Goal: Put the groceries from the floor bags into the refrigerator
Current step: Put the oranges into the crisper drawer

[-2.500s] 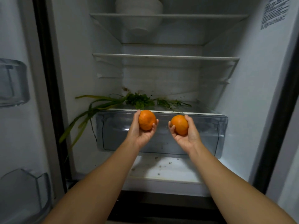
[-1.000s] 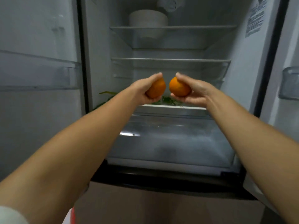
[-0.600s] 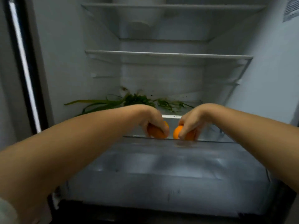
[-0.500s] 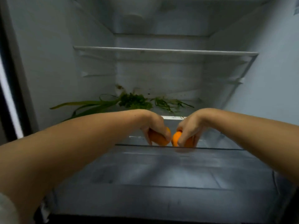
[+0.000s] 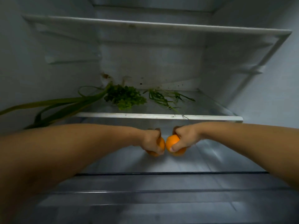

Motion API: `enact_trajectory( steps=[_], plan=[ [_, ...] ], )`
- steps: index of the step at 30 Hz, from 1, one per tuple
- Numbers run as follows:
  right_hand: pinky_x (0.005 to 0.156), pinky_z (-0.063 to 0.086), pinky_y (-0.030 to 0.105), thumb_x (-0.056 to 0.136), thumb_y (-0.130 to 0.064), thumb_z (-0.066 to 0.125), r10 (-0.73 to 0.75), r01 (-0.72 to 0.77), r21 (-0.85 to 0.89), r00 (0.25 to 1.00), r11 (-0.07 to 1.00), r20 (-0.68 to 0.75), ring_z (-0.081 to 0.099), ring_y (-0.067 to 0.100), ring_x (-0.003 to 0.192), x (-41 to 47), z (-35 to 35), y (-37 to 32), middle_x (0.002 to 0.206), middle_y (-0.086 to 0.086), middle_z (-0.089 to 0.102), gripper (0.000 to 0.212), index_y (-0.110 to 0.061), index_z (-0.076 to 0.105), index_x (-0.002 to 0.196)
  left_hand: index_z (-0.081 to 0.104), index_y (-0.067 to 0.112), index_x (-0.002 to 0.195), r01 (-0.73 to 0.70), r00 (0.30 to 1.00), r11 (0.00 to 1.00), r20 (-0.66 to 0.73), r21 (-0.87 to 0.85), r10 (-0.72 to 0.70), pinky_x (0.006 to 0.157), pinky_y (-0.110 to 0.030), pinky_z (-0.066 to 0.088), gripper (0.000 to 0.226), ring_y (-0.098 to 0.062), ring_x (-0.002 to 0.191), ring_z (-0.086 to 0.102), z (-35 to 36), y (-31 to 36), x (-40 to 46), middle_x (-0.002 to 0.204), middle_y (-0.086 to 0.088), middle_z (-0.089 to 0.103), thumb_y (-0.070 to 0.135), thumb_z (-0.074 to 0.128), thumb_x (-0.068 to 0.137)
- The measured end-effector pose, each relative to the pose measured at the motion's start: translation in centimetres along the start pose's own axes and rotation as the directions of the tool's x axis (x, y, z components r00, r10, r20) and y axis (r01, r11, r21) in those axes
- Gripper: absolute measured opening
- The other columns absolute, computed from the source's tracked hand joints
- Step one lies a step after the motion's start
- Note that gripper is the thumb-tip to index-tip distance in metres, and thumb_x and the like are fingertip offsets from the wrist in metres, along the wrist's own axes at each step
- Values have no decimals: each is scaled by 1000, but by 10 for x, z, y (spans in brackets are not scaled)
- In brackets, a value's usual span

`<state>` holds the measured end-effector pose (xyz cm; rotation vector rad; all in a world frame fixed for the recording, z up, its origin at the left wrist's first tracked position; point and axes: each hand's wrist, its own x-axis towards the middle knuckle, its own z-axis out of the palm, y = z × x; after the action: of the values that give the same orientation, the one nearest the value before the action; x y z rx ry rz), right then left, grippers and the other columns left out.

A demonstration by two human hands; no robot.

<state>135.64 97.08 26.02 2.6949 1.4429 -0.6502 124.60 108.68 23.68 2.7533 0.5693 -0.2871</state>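
Both my arms reach down into the pulled-out clear crisper drawer [image 5: 161, 173] of the open refrigerator. My left hand [image 5: 152, 141] grips one orange [image 5: 161, 143] from above, and most of that fruit is hidden under my fingers. My right hand [image 5: 184, 138] grips a second orange [image 5: 172, 142], with my thumb across its front. The two oranges sit side by side, almost touching, low over the drawer's floor. Whether they rest on the floor I cannot tell.
Above the drawer, a glass shelf [image 5: 158, 116] carries leafy herbs [image 5: 126, 97], long green onion leaves [image 5: 53, 107] that hang out past its left end, and thin green stalks [image 5: 163, 97]. A higher glass shelf [image 5: 161, 25] spans the cavity above.
My hands have carried the two oranges from chest height over the drawer's front edge and down inside it. The view has moved closer and lower into the refrigerator.
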Motion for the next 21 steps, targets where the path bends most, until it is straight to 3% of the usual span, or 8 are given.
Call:
enact_trajectory(
  steps=[3,7,9,16,21],
  plan=[
    [86,50,29,79,-50,68,5,-5,18,1000,1000,-19,55,20,106,5,8,7,121,2,50,70,-13,41,131,38,7,132,-17,999,1000,-28,-23,17,81,-29,46,61,-21,103,54,3,-2,0,125,-10,54,34,66,85],
    [80,51,24,85,-39,68,60,-68,211,997,975,41,53,20,110,5,12,9,131,7,45,68,-11,35,136,30,10,140,28,999,999,-31,-31,-29,91,-33,48,72,-27,117,50,7,-3,2,137,-13,41,41,64,85],
    [93,51,31,86,-34,68,93,-116,275,991,954,94,48,23,121,3,10,7,141,8,39,69,-10,31,139,25,11,143,65,998,997,5,-46,-65,95,-38,49,76,-29,120,50,7,-4,2,140,-13,40,44,63,85],
    [105,44,40,87,-36,65,195,-234,219,964,947,182,34,24,139,-5,12,7,154,9,26,82,-12,16,148,10,16,149,163,980,978,138,-130,-145,97,-44,49,86,-34,131,40,4,-12,-4,150,-12,26,43,63,87],
    [113,34,42,88,-43,62,222,-268,165,942,949,253,26,24,144,-12,3,1,158,9,19,87,-11,10,151,7,15,150,166,973,986,161,9,-165,104,-43,43,91,-35,134,37,-2,-3,-8,153,-13,22,47,62,86]
  ],
)
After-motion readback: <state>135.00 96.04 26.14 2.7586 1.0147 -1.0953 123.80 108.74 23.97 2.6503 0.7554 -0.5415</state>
